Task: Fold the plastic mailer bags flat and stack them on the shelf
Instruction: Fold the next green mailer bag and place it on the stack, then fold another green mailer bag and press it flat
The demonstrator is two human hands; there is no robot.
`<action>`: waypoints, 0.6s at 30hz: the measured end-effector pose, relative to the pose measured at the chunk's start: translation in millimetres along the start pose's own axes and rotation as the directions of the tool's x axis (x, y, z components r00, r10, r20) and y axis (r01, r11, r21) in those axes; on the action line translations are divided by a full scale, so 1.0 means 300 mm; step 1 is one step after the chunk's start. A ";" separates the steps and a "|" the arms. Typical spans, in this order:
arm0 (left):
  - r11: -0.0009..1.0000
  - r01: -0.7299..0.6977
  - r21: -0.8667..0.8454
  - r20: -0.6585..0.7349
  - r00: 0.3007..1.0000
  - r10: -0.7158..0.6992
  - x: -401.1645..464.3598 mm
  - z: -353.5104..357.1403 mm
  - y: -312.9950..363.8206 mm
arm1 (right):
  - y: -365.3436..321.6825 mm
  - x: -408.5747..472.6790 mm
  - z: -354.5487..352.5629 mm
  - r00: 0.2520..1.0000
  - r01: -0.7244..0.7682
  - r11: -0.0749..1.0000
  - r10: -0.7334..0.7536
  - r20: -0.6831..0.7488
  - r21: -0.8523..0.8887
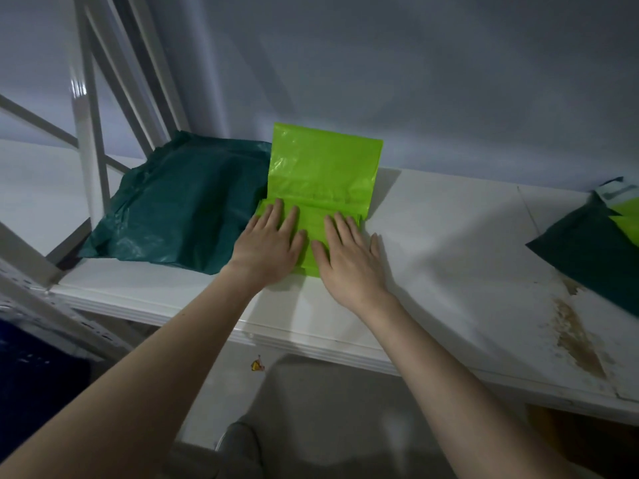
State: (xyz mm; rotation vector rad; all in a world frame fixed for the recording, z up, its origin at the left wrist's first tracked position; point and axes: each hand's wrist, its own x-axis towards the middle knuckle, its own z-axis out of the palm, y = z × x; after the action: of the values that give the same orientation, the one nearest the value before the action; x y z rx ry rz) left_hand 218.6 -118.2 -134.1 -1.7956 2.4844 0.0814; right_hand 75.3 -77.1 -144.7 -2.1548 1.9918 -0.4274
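Left hand [268,245] and right hand [349,257], fingers spread, press flat on the lime-green mailer bag [321,174] at shelf [432,257] centre, evidently setting its crease; dark-green mailer [179,205] touching it at nine o'clock.

Bare forearms, sleeveless to the frame's edge.

Lighting: dim, cool, bluish overall, with soft shadows cast to the right of the lime bag [321,174] and the right hand [352,261] on the white shelf [449,243]. Glare: a bright streak on the glossy white post [80,88]. Quality: wide-angle bending at the edges; lower corners dark and blurred.
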 end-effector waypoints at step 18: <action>0.962 0.040 -0.269 -0.166 0.982 -0.087 -0.014 -0.140 0.173 | 0.144 -0.051 -0.198 0.989 -0.089 0.985 0.106 -0.106 0.149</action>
State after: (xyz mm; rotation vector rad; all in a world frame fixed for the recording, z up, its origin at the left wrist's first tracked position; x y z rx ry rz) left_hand 169.3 -101.5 -92.0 -2.0689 2.6409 0.2755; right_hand 14.1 -62.0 -103.8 -1.9783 2.0461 -0.6704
